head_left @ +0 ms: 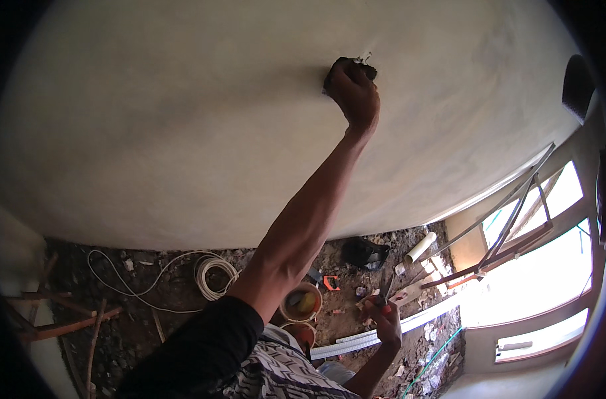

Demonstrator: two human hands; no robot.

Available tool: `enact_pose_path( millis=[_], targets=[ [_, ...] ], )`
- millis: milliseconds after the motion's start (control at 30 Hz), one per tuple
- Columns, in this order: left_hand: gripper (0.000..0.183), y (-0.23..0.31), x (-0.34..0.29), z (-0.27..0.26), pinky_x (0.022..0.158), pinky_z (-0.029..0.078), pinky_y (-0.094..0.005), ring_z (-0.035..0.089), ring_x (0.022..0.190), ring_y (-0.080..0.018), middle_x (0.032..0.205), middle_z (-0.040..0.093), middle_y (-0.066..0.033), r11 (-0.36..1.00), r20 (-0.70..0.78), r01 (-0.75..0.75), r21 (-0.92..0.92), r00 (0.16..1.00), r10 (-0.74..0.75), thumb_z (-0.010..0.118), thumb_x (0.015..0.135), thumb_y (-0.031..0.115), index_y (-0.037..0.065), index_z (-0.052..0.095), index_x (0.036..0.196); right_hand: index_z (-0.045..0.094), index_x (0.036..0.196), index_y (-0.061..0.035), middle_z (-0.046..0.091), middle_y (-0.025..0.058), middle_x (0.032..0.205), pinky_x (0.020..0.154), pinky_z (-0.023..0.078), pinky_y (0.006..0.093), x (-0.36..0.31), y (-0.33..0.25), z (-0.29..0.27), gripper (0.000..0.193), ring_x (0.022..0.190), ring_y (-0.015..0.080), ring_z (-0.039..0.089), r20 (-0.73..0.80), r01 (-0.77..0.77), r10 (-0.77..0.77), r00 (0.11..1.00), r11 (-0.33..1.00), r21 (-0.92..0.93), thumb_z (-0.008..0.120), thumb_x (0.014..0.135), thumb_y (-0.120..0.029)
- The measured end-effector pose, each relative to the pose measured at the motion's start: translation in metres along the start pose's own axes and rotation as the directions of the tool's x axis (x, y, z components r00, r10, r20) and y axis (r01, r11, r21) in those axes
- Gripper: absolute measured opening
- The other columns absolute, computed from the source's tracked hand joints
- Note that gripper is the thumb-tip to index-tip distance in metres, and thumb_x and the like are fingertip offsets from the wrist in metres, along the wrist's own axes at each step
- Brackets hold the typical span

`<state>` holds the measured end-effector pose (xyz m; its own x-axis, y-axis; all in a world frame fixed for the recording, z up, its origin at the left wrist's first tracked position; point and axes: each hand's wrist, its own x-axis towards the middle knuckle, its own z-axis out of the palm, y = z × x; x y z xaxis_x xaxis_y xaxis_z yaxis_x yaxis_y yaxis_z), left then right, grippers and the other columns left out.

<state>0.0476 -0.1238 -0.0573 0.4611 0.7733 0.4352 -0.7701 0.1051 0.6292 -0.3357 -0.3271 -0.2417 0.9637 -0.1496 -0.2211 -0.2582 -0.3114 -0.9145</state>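
One arm stretches up, its grip (pixel 355 90) fisted at a wall hole (pixel 346 66); the other grip (pixel 384 319) clasps a red-handled tool (pixel 382 302). Buckets (pixel 301 304) below hold something yellow.

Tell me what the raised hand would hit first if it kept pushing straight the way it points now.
The raised left hand points into the pale plastered wall, at a dark hole where its fingertips already sit. It would meet the inside of that hole first; how deep the hole goes cannot be told.
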Motion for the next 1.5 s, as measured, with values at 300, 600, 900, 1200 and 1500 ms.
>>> enact_pose_path(
  millis=[300,600,900,1200,1500],
  targets=[
    [0.006,0.009,0.001,-0.007,0.054,0.046,-0.0412,0.059,0.052,-0.0254,0.065,0.062,-0.0133,0.991,-0.007,-0.108,0.079,0.994,0.109,0.055,0.086,-0.001,-0.002,0.053,0.081,0.059,0.096,-0.0010,0.058,0.0006,0.075,0.062,0.044,0.0250,0.060,-0.100,-0.005,0.018,0.068,0.0090,0.054,-0.158,0.233,-0.365,0.917,0.814,-0.532,0.064,0.094,-0.018],
    [0.011,0.014,-0.010,0.006,0.070,0.035,-0.0422,0.049,0.070,-0.0283,0.070,0.052,-0.0102,0.990,-0.161,-0.138,0.006,0.977,0.137,0.059,0.082,-0.002,0.001,0.048,0.085,0.062,0.103,0.0031,0.060,0.0021,0.079,0.067,0.045,0.0272,0.048,-0.173,0.005,0.022,0.074,0.0104,0.055,-0.159,0.305,-0.460,0.874,0.773,-0.556,0.065,0.090,-0.015],
    [0.009,0.006,-0.006,0.013,0.071,0.038,-0.0406,0.050,0.073,-0.0272,0.077,0.053,-0.0113,0.980,-0.214,-0.182,0.076,0.957,0.194,0.049,0.094,0.001,-0.002,0.048,0.102,0.062,0.103,0.0011,0.058,0.0015,0.080,0.068,0.043,0.0256,0.029,-0.165,-0.011,0.021,0.074,0.0099,0.053,-0.197,0.282,-0.457,0.868,0.778,-0.561,0.064,0.092,-0.017],
    [0.026,0.026,-0.086,-0.096,0.059,0.053,-0.0301,0.069,0.071,-0.0179,0.084,0.070,-0.0138,0.992,0.104,0.119,0.051,0.987,-0.124,0.060,0.095,0.008,0.002,0.055,0.119,0.053,0.083,-0.0027,0.050,0.0067,0.066,0.060,0.040,0.0335,0.099,-0.240,0.029,0.028,0.063,0.0157,0.048,-0.128,0.268,-0.701,0.701,0.426,-0.864,0.060,0.097,-0.026],
    [0.028,-0.052,-0.275,-0.452,0.076,0.054,-0.0382,0.067,0.089,-0.0267,0.095,0.067,-0.0161,0.678,0.321,0.376,0.632,0.669,-0.671,0.064,0.093,0.014,0.002,0.059,0.118,0.057,0.079,-0.0010,0.061,0.0184,0.068,0.061,0.047,0.0444,0.188,-0.316,0.088,0.038,0.062,0.0373,0.061,-0.035,0.112,-0.785,0.619,0.132,-0.985,0.061,0.094,-0.036]
  ],
)
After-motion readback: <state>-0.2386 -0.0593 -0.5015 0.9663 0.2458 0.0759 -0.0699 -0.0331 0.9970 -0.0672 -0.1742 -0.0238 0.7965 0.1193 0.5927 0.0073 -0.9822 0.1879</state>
